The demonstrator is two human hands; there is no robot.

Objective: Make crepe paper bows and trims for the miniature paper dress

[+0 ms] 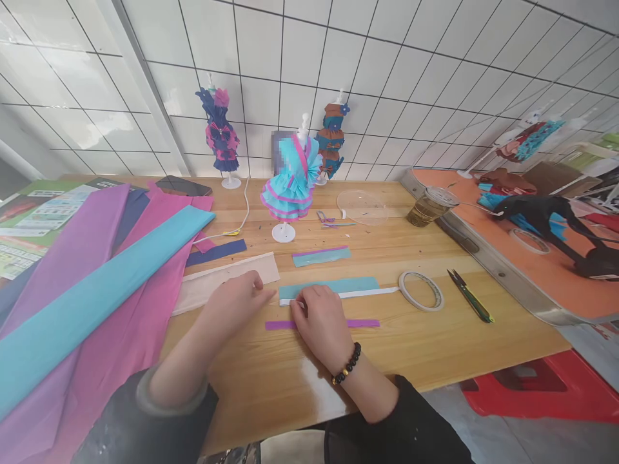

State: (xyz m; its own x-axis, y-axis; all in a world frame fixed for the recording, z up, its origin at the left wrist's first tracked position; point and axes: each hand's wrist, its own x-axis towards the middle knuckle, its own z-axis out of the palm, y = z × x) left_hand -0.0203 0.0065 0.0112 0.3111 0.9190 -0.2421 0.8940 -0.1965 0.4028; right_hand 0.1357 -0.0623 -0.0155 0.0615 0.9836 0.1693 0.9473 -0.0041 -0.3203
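Observation:
A teal paper strip (358, 283) lies on the table with white double-sided tape (358, 294) along its near edge. The tape runs right to its roll (422, 290), which lies flat. My right hand (322, 322), fingers curled together, presses on the tape near the strip's left part; its fingertips are partly hidden. My left hand (239, 296) hovers at the strip's left end, thumb and forefinger apart, with nothing visible between them. Under my right hand passes a narrow purple strip (362, 323). A pale cream strip (198, 287) lies partly behind my left hand.
Long paper sheets (106, 283) cover the left side. A small dress form (290, 180) in turquoise ruffles stands behind, with two more dressed forms by the wall. Thread snips (470, 296), a lidded cup (430, 206) and a purple-edged teal strip (322, 256) are on the table.

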